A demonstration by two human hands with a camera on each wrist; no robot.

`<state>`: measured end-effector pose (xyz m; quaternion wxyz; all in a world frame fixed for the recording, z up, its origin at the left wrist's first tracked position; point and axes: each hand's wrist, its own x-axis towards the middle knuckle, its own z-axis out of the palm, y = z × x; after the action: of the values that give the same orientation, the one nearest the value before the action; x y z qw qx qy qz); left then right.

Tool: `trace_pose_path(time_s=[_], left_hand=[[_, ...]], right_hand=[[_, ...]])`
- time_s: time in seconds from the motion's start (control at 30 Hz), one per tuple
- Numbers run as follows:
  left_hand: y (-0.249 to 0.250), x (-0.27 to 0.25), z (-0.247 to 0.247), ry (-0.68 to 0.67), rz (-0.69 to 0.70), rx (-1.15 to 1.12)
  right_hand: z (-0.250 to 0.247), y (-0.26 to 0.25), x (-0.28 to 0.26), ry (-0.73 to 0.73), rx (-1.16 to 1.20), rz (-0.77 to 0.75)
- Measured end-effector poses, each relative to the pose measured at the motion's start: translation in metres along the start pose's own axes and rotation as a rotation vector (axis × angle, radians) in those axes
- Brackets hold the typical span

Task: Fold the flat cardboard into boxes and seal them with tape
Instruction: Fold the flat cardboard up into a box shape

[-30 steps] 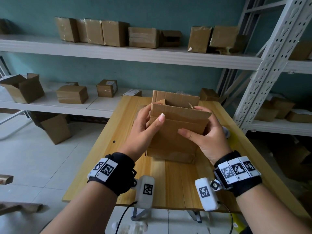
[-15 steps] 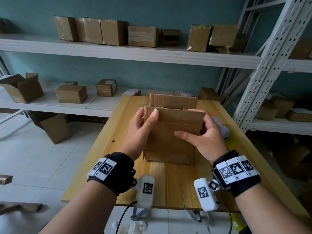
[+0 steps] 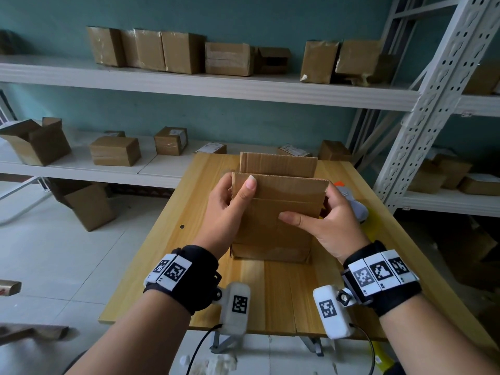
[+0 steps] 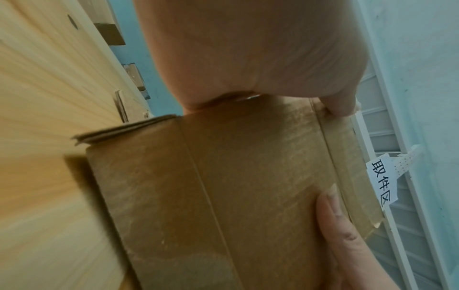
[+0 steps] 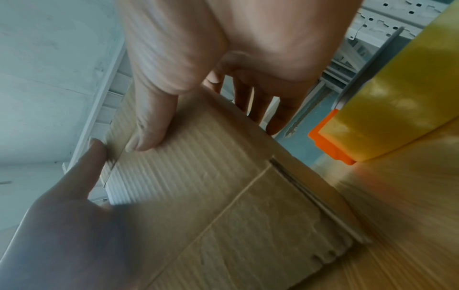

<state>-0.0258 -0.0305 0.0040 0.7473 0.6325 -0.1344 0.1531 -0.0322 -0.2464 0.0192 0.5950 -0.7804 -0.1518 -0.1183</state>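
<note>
Left hand (image 3: pixel 226 212) grips the cardboard box (image 3: pixel 273 226) at its 9 o'clock edge, thumb on the near top flap. Right hand (image 3: pixel 331 226) clasps the 3 o'clock edge, thumb flat on the front panel. Box stands upright mid-table (image 3: pixel 270 299), squared up; far flap (image 3: pixel 278 165) stands open. No tape visible on top. Tape dispenser (image 3: pixel 351 204), at 3 o'clock, lies untouched. Judged: folding partly done; closing flaps and sealing remain.

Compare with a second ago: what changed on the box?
The near flap of the cardboard box has swung up from leaning outward to nearly upright, closing the view into the box. The left hand and right hand keep gripping its sides, thumbs on the front. The box stays on the table.
</note>
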Motion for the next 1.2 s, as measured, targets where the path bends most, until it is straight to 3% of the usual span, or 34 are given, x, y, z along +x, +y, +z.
trace_pose_path(time_s=[0.17,0.37,0.67,1.2], left_hand=[[0.0021,-0.0015,0.0015,-0.002,-0.005,-0.012],[0.0039,-0.0040,-0.0024,-0.090,0.010,0.007],[0.0066,-0.0032,0.0014,-0.067,-0.009,-0.009],[0.0087,-0.0001,0.0044,-0.019,-0.125,0.000]], right_hand=[[-0.0010,0.0007,-0.0007,-0.008,0.005,0.006],[-0.0023,-0.0022,-0.0017,0.028,0.171,0.023],[-0.0060,0.0023,0.0017,0.031,0.219,0.023],[-0.0044,0.0046,0.0046,0.099,0.085,-0.052]])
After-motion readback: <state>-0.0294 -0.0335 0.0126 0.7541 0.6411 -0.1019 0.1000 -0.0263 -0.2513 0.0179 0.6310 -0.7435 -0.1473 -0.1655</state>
